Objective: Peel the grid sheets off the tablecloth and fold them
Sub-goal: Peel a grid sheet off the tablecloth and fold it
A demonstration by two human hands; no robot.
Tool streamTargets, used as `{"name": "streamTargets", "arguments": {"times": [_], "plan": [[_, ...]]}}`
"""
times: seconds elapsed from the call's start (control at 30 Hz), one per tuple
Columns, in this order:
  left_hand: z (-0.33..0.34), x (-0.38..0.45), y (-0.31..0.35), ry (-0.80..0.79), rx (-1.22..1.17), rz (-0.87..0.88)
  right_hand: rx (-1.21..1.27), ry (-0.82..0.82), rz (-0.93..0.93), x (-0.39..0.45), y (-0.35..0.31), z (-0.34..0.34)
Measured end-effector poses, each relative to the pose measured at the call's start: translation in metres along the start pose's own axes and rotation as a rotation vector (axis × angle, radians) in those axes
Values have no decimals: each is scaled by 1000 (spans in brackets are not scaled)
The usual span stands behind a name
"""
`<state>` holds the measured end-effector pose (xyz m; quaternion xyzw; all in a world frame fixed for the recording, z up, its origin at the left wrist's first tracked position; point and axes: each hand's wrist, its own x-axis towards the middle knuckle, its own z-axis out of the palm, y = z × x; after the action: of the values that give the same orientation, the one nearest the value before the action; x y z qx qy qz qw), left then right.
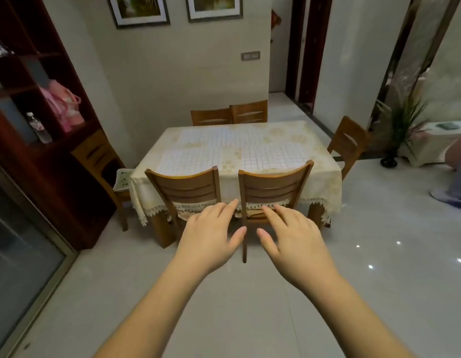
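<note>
A dining table stands ahead under a cream floral tablecloth (317,182) with a lace hem. Several white grid sheets lie flat on it: one at the near left (188,158), one at the near right (273,156), one at the far left (203,135) and one at the far right (252,134). My left hand (211,233) and my right hand (294,236) are stretched out in front of me, palms down, fingers spread, holding nothing. Both hover over the floor, short of the table and apart from the sheets.
Two wooden chairs (184,187) (273,184) are pushed in on the near side, two more (229,116) at the far side, one (349,144) at the right end. A dark cabinet (43,125) lines the left wall. A potted plant (402,130) and a person's foot (451,196) are at the right.
</note>
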<state>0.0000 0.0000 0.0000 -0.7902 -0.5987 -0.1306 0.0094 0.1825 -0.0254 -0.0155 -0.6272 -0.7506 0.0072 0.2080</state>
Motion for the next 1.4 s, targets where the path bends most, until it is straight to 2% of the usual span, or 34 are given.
{"name": "streamTargets", "arguments": {"times": [0.13, 0.3, 0.53, 0.77, 0.87, 1.0, 1.2, 1.4], "plan": [[27, 17, -10, 47, 56, 19, -20, -27, 5, 29, 8, 29], [64, 55, -54, 62, 109, -2, -55, -64, 35, 71, 11, 77], [93, 104, -107, -55, 84, 47, -152, -141, 70, 134, 13, 126], [125, 158, -131, -160, 80, 80, -165, -167, 115, 193, 27, 137], [136, 188, -131, -198, 99, 60, -175, -155, 138, 219, 41, 142], [156, 238, -120, -158, 72, 65, -147, -168, 146, 250, 67, 154], [184, 336, -80, -213, 43, 71, -128, -183, 160, 308, 138, 169], [202, 424, -46, -203, 41, 51, -93, -200, 145, 371, 203, 169]]}}
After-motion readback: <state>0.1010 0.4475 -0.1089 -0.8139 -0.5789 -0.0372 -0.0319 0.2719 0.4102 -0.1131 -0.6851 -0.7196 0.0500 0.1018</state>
